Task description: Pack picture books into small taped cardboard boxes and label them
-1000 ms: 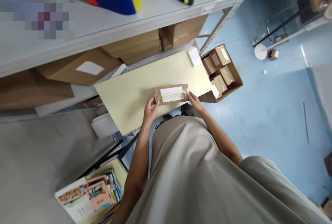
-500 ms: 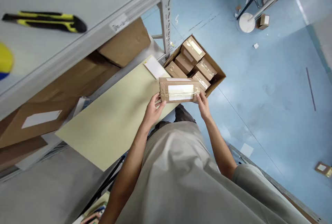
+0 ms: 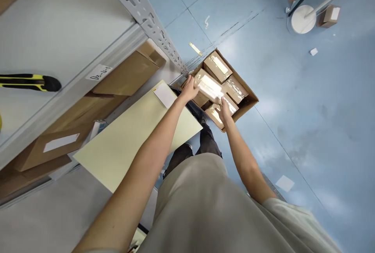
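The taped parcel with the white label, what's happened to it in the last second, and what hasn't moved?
The taped parcel, held over the yellow board a second ago, has been carried away from the body and now sits over the open carton on the floor. Left hand and right hand kept hold of its ends, arms stretched out. The packages in the carton and the utility knife stayed put.

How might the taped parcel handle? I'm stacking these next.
The parcel, held by the left hand and right hand over the carton, looks stiff and probably light. Its glossy tape may be slippery. Flat sides should resist rolling.
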Tool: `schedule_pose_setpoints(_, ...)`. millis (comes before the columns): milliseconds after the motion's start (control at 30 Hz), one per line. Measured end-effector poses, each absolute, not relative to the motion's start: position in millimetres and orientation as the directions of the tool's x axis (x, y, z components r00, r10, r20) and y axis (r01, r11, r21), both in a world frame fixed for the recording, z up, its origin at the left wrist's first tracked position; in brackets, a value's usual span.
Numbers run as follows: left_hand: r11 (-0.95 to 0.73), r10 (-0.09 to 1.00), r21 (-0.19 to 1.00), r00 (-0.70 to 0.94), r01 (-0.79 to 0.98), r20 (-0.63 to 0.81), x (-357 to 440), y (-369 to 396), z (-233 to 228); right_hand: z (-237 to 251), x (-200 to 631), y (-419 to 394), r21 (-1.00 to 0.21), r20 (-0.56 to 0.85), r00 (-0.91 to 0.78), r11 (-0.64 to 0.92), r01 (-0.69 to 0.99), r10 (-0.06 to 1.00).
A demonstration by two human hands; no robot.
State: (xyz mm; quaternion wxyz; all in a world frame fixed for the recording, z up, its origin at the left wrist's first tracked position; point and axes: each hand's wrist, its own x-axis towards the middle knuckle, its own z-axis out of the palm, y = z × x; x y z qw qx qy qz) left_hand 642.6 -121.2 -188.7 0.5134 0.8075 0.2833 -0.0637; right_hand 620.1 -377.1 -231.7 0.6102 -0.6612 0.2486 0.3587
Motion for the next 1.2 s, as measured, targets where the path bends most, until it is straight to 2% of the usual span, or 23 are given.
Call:
schedule_pose_setpoints(133, -0.282, 0.367, 0.743, 0.784, 0.607, -0.501, 653, -123, -189, -249, 642, -361, -0.553, -0.833, 0.532, -0.203, -0.808, 0.153)
schedule_pose_setpoints(233, -0.221, 0.338, 0.77, 0.788, 0.598, -0.515, 601, -133, -175, -245, 630, -358, -0.542, -0.833, 0.503, -0.159, -0.825, 0.231)
schedule_pose_setpoints(300, -0.108, 0.332, 0.805, 0.784, 0.583, -0.524, 547, -137, -163, -237, 617, -357, -0.537, -0.826, 0.488, -0.133, -0.833, 0.282)
schedule_pose_setpoints(467, 0.172, 0.494, 0.746, 0.599, 0.643, -0.63, 399, -135, -139, -211, 590, -352, -0.456, -0.837, 0.415, -0.034, -0.89, 0.357)
schedule_pose_setpoints(567, 0.289, 0.6, 0.742, 0.49, 0.604, -0.632, 324, -131, -130, -191, 581, -335, -0.403, -0.831, 0.36, -0.013, -0.915, 0.423)
schedule_pose_setpoints(767, 0.472, 0.768, 0.806, 0.283, 0.358, -0.575, 197, -130, -121, -142, 545, -252, -0.481, -0.744, 0.325, -0.129, -0.867, 0.584)
schedule_pose_setpoints(967, 0.47, 0.882, 0.882, 0.056, -0.036, -0.468, 69, -140, -94, -84, 423, -144, -0.583, -0.614, 0.119, -0.348, -0.734, 0.78)
schedule_pose_setpoints(1067, 0.405, 0.907, 0.896, -0.041, -0.182, -0.419, -4, -154, -79, -58, 333, -106, -0.592, -0.596, -0.035, -0.468, -0.656, 0.802)
schedule_pose_setpoints(1200, 0.315, 0.917, 0.891, -0.138, -0.328, -0.375, -99, -183, -80, -20, 220, -83, -0.609, -0.628, -0.213, -0.643, -0.464, 0.748)
